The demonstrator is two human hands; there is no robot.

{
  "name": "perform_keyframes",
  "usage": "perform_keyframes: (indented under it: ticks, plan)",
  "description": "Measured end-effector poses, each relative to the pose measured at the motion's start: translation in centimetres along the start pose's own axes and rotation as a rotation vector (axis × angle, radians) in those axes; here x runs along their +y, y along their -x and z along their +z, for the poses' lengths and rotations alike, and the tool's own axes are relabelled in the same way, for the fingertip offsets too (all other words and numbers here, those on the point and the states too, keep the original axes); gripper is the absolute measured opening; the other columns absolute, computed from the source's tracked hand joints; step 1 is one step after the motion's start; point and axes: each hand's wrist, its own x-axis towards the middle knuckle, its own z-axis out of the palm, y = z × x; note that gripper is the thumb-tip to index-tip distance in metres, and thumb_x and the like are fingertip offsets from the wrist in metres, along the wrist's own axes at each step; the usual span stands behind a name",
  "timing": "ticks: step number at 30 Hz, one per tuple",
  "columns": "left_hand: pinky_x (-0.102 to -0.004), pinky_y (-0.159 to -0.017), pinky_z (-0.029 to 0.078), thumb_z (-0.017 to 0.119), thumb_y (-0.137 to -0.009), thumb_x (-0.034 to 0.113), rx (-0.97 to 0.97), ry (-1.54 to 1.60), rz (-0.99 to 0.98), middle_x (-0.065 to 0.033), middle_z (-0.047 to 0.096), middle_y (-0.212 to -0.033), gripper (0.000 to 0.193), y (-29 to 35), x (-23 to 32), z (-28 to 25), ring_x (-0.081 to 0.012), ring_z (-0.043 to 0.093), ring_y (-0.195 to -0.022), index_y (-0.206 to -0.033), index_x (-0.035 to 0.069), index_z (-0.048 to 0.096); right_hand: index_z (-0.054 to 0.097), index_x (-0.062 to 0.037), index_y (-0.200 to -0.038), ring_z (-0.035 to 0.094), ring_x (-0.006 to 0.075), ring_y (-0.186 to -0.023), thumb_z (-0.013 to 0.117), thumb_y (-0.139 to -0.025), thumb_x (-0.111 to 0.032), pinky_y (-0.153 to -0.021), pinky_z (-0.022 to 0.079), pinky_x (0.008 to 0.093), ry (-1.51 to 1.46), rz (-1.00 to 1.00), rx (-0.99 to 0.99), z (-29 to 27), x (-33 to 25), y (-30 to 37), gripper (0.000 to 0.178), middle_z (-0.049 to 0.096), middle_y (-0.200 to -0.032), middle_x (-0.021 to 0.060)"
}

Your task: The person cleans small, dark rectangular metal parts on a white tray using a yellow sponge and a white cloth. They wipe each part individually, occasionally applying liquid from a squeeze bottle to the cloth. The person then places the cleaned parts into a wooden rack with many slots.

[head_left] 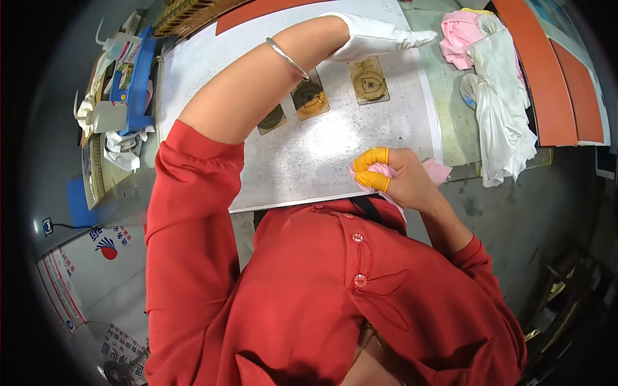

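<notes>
My left hand (pixel 381 40), in a white glove, reaches across the far part of the white work board (pixel 380 132). Its fingers are stretched out together toward the right, and I see nothing held in them. Just below the glove lies a gold patterned metal plate (pixel 369 81) with a round design. Two similar plates, a darker one (pixel 310 96) and another (pixel 273 120), lie to its left, partly hidden by my forearm. Near the board's front edge my right hand (pixel 400 178), with yellow finger cots, is closed around a crumpled pink cloth (pixel 438 172).
A stack of gold patterned pieces (pixel 187 14) stands at the far left. Blue trays (pixel 140 83) with white bottles are along the left side. At the right lie a pink cloth (pixel 461 38) and a white cloth (pixel 499 103), beside orange-red boards (pixel 555 83).
</notes>
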Motion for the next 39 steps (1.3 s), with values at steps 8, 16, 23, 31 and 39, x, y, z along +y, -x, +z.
perform_keyframes:
  ticks: [8,16,23,31,39]
  plan:
    - [-0.0325,-0.105,0.023,0.036,-0.093,0.041,0.049,0.043,-0.024,-0.0075,0.033,-0.140,0.049,0.9,-0.3,-1.3,-0.0202,0.028,-0.129,-0.134,0.014,0.037,0.062,0.0016,-0.090,0.052,0.0062,-0.066,0.060,-0.080,-0.003,-0.061,0.043,0.0207,-0.003,0.019,0.037,0.2,0.0,0.0,0.011,0.060,-0.072,0.0023]
    - [-0.0337,-0.105,0.024,0.039,-0.092,0.042,0.134,0.074,-0.090,-0.0084,0.034,-0.139,0.050,4.3,-2.2,-3.1,-0.0214,0.029,-0.129,-0.133,0.014,0.039,0.060,0.0028,-0.088,0.051,0.0074,-0.064,0.060,-0.080,0.001,-0.058,0.042,0.0212,-0.136,0.011,0.007,0.4,-0.1,0.2,0.008,0.057,-0.072,0.0027]
    - [-0.0348,-0.105,0.024,0.041,-0.091,0.042,0.148,0.117,-0.103,-0.0092,0.035,-0.139,0.050,6.1,-3.8,-3.0,-0.0225,0.029,-0.129,-0.132,0.014,0.040,0.060,0.0026,-0.088,0.051,0.0070,-0.065,0.061,-0.080,0.001,-0.058,0.043,0.0214,-0.095,0.062,0.009,0.4,-0.2,0.1,0.008,0.058,-0.072,0.0025]
    - [-0.0327,-0.104,0.026,0.045,-0.087,0.050,0.094,-0.113,-0.165,-0.0114,0.038,-0.136,0.062,3.5,-0.9,-0.2,-0.0218,0.035,-0.126,-0.133,0.009,0.038,0.063,0.0011,-0.087,0.052,0.0048,-0.067,0.061,-0.081,-0.004,-0.062,0.044,0.0205,-0.016,0.040,0.017,0.3,-0.4,0.0,0.008,0.061,-0.073,0.0010]
    - [-0.0409,-0.101,0.028,0.037,-0.081,0.066,-0.044,-0.041,-0.210,-0.0205,0.034,-0.136,0.082,1.0,0.8,0.8,-0.0295,0.034,-0.125,-0.129,0.000,0.038,0.062,0.0005,-0.088,0.053,0.0048,-0.068,0.061,-0.080,-0.007,-0.062,0.044,0.0209,-0.040,0.051,-0.005,0.1,-0.1,0.3,0.011,0.062,-0.074,0.0024]
